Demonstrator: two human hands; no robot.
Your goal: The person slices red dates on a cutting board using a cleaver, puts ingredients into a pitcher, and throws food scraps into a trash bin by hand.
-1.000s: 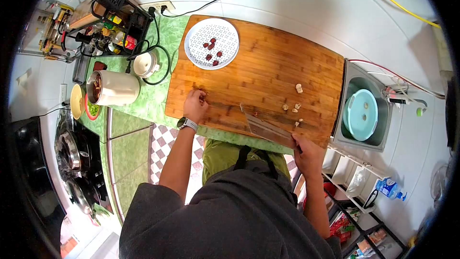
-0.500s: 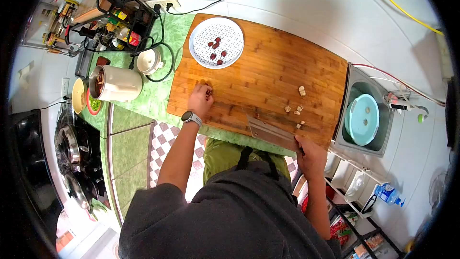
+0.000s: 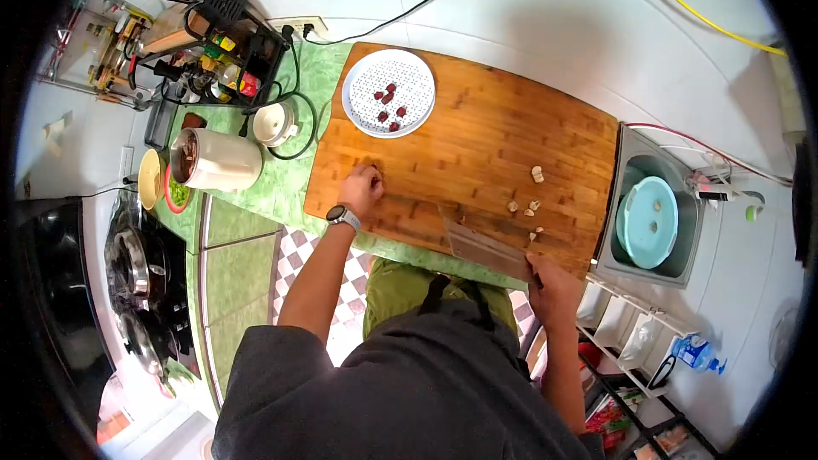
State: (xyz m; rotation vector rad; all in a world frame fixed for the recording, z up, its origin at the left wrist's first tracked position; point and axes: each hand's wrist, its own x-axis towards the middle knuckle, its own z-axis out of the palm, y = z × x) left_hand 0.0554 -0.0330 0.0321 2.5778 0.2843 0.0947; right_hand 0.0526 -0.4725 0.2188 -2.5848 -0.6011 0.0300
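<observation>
My left hand (image 3: 361,191), with a watch on its wrist, is closed low over the left part of the wooden cutting board (image 3: 494,111). What its curled fingers hold is hidden. At the board's front edge, my right hand (image 3: 554,285) grips the handle of a cleaver (image 3: 486,249), its broad blade pointing left. Several pale garlic pieces (image 3: 535,204) lie beyond the cleaver on the right side. A white perforated plate (image 3: 366,89) at the board's back left bears several dark red pieces (image 3: 401,112).
Left of the board stand a cream pot (image 3: 226,160), a small white lid-like part (image 3: 274,124) with a black cable, and a yellow bowl (image 3: 151,179). A black rack of bottles is behind them. On the right, a sink (image 3: 688,243) holds a light blue basin (image 3: 652,243).
The small dark pieces visible at my left fingers earlier are now hidden, and the fingers look more tightly curled. The whole view has shifted slightly; my right hand still holds the cleaver.
</observation>
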